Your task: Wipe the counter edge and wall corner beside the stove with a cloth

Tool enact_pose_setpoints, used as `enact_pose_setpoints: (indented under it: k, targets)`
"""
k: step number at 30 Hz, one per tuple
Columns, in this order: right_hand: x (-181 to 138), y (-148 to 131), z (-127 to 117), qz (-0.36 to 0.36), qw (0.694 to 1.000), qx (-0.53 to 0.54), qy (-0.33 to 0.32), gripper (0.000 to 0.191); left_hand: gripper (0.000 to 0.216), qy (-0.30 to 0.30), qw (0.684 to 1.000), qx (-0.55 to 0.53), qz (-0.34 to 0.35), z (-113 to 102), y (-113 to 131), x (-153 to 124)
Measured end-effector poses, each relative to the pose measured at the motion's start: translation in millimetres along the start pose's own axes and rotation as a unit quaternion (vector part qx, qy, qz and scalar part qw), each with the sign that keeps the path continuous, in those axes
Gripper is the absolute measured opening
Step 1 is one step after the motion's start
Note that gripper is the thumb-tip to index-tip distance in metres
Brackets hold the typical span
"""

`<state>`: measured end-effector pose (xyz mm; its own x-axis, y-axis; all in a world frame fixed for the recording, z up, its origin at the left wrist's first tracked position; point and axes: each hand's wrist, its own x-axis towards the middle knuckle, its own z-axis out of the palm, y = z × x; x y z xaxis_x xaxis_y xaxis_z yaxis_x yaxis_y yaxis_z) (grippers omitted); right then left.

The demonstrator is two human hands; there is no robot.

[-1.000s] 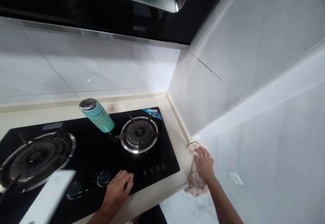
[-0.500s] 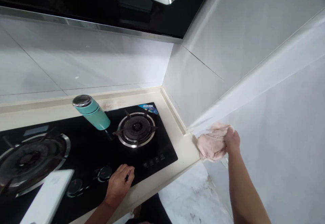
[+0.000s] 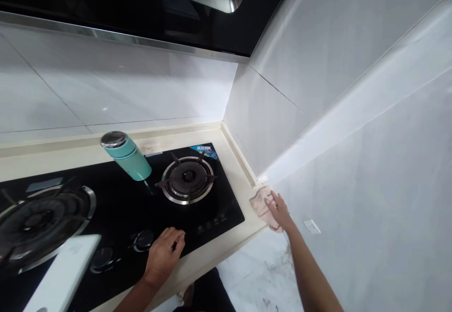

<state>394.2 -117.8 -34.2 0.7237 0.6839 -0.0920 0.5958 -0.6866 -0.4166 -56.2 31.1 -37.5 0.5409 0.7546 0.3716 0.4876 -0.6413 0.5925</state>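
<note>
My right hand (image 3: 280,211) presses a pale pink cloth (image 3: 260,201) onto the right end of the cream countertop (image 3: 247,194), just below the wall corner. My left hand (image 3: 163,255) rests flat on the front edge of the black glass gas hob (image 3: 116,213), fingers loosely curled beside a control knob (image 3: 144,239). A teal flask (image 3: 126,155) with a steel lid stands between the two burners.
The small right burner (image 3: 187,179) and large left burner (image 3: 38,217) sit on the hob. A white flat object (image 3: 63,274) lies at the lower left. A black range hood (image 3: 148,10) hangs above. White tiled walls close the corner; a wall socket (image 3: 311,226) is low right.
My right hand brought the cloth down from the wall face back onto the counter's right end. My left hand stayed in place on the hob front.
</note>
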Motion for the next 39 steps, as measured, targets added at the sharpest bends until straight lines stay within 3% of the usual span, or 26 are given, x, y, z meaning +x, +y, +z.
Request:
enact_pose_setpoints:
  k: [3,7,10,13,16,18,21,23,26,29,31,33,36,39]
  targets:
    - [-12,-34,23,0.018,0.996,-0.083,0.016,0.074,0.025,0.001,1.000,0.005,0.001,0,1,1]
    - [-64,-64,57,-0.113,0.985,-0.089,0.091,0.057,0.025,0.011,1.000,0.005,0.007,1,0,1]
    - [-107,-67,78,-0.207,0.966,-0.040,0.151,0.048,0.025,0.013,1.000,0.007,0.013,3,-3,1]
    - [-113,-54,84,-0.235,0.960,-0.012,0.154,0.045,0.025,0.021,0.999,0.017,0.020,4,-4,0]
    - [-67,-33,68,-0.187,0.961,0.001,0.202,0.046,0.027,0.033,0.999,0.023,0.032,2,-1,1]
    - [-19,-21,47,-0.103,0.968,0.020,0.228,0.053,0.028,0.041,0.998,0.027,0.039,0,2,3]
    - [42,-9,9,0.074,0.979,0.092,0.164,0.067,0.028,0.048,0.998,0.034,0.038,-1,6,5]
    - [57,-6,-10,0.148,0.971,0.120,0.147,0.079,0.027,0.057,0.997,0.037,0.037,-1,8,5]
    - [32,-8,-10,0.168,0.961,0.142,0.167,0.091,0.023,0.074,0.995,0.045,0.042,-1,9,3]
    - [-22,-22,25,0.062,0.973,0.152,0.162,0.087,0.021,0.082,0.994,0.056,0.049,0,9,1]
    - [-52,-37,55,-0.050,0.984,0.078,0.150,0.074,0.021,0.084,0.993,0.061,0.053,0,9,-2]
    - [-65,-54,76,-0.118,0.981,0.037,0.150,0.061,0.020,0.094,0.992,0.071,0.056,1,9,-4]
    - [-51,-77,84,-0.174,0.975,0.022,0.137,0.051,0.015,0.104,0.990,0.082,0.048,2,10,-7]
    - [-12,-102,80,-0.200,0.975,-0.001,0.095,0.053,0.016,0.089,0.993,0.070,0.023,3,14,-8]
